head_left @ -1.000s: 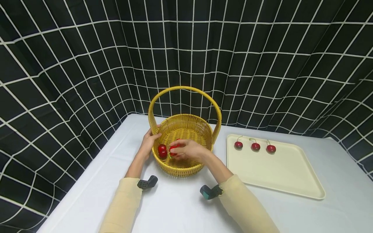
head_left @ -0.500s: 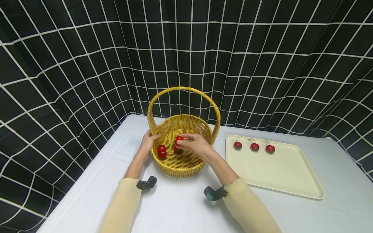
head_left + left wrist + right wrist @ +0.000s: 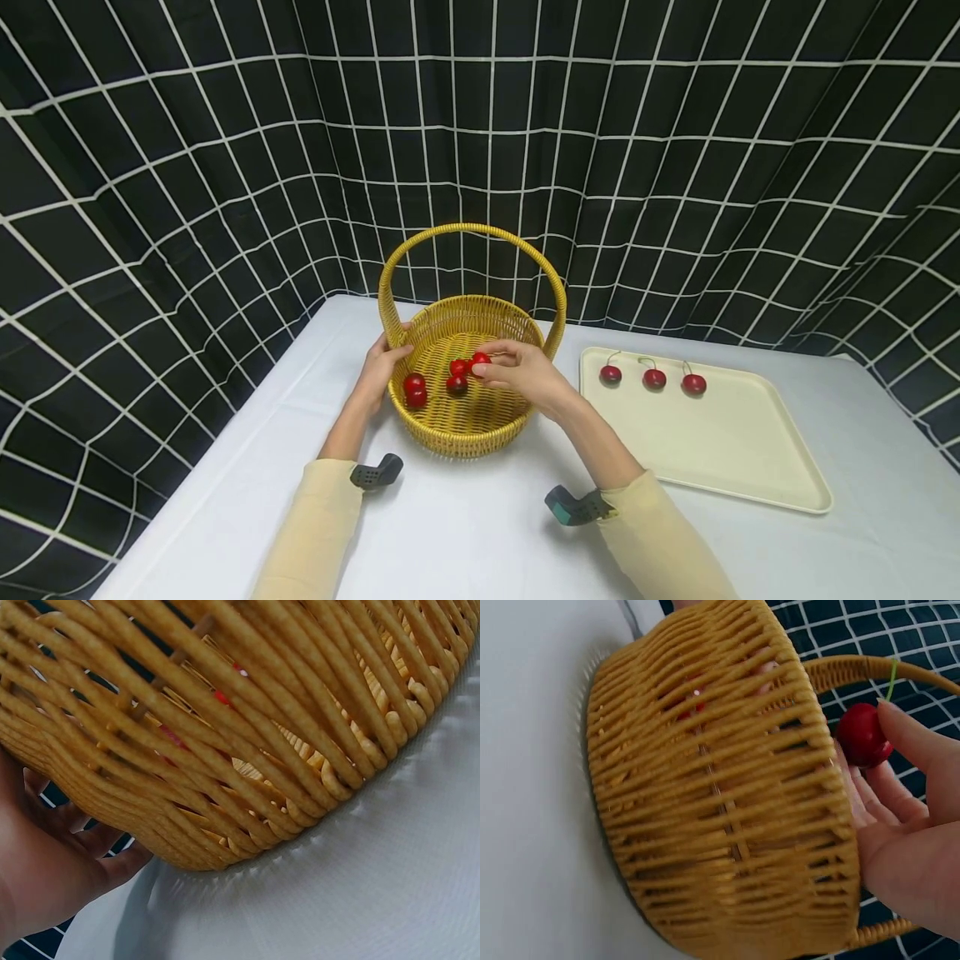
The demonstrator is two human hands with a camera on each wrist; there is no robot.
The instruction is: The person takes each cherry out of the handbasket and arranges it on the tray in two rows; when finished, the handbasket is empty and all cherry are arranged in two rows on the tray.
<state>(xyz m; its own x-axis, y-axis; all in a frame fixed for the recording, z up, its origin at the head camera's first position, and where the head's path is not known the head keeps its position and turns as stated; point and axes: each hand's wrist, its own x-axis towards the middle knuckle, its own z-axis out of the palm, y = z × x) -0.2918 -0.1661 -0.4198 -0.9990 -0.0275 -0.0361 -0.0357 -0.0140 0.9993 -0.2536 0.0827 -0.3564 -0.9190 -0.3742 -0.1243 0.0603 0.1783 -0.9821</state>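
Observation:
A yellow wicker basket (image 3: 442, 439) with a tall arched handle stands on the white-covered table. My left hand (image 3: 380, 367) grips its left rim beside the handle's foot, thumb over the edge and fingers outside. Over the basket's inside, my right hand (image 3: 525, 375) pinches a red cherry (image 3: 864, 735) by thumb and fingers; its green stem sticks up past the thumb in the right wrist view. Two cherries (image 3: 416, 397) lie together at the basket's left wall. Near the middle lie a darker cherry (image 3: 457, 385) and another red one (image 3: 459, 367) just behind it.
To the right of the basket lies a cream tray (image 3: 712, 450), with three stemmed dark red cherries (image 3: 654, 379) in a row near its back edge. A black curtain (image 3: 525, 125) with a white grid hangs behind and at the sides.
My right hand has moved rightward and slightly back within the basket, carrying the cherry and uncovering those near the middle. My left hand keeps its grip on the rim.

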